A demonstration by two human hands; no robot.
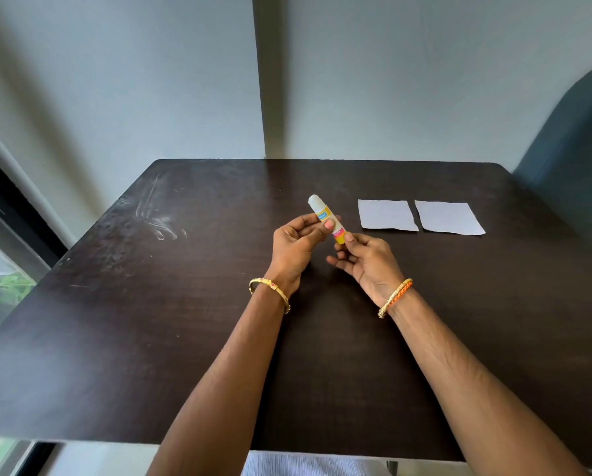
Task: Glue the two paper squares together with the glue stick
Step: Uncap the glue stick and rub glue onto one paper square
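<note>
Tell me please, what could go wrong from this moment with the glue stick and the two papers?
1. The glue stick appears capped, held above the table by the left hand and right hand; pulling the cap could loosen either grip and drop it.
2. The two paper squares lie loose, unheld; rubbing glue may slide or wrinkle them.

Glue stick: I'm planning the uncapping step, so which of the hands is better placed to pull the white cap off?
Probably left. The left hand grips the glue stick just below its white cap; the right hand pinches the bottom end and can steady it.
</note>
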